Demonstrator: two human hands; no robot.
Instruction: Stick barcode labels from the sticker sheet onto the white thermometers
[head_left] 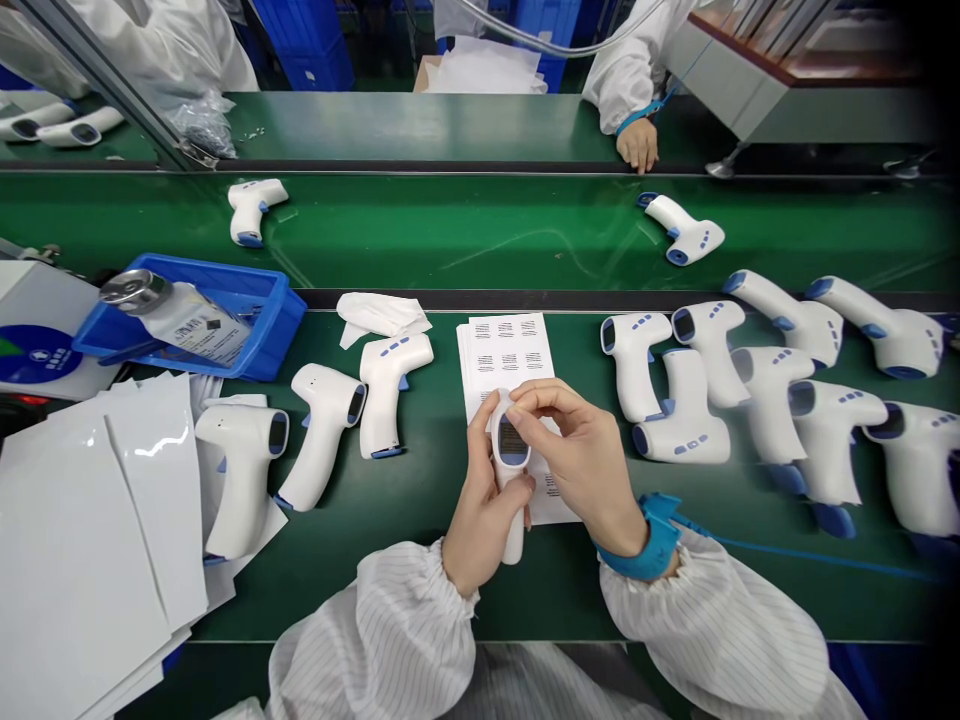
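Note:
A white infrared thermometer point(513, 470) stands in my left hand point(480, 500), its dark screen turned up towards me. The fingers and thumb of that hand wrap around its body. My right hand point(581, 455), with a blue wrist strap point(649, 540), bends over the head of the thermometer. Its thumb and forefinger pinch together at the screen's upper edge; anything between them is too small to make out. Beneath both hands lies a printed sheet of labels point(510, 340), partly covered by them.
Several thermometers point(697, 410) lie at right; three more point(322, 435) lie at left beside white sheets point(90, 540). A blue tray point(274, 320) holds a bottle point(199, 320). A crumpled white cloth point(382, 315) lies near. Across the green belt point(450, 230) rests another person's hand point(637, 145).

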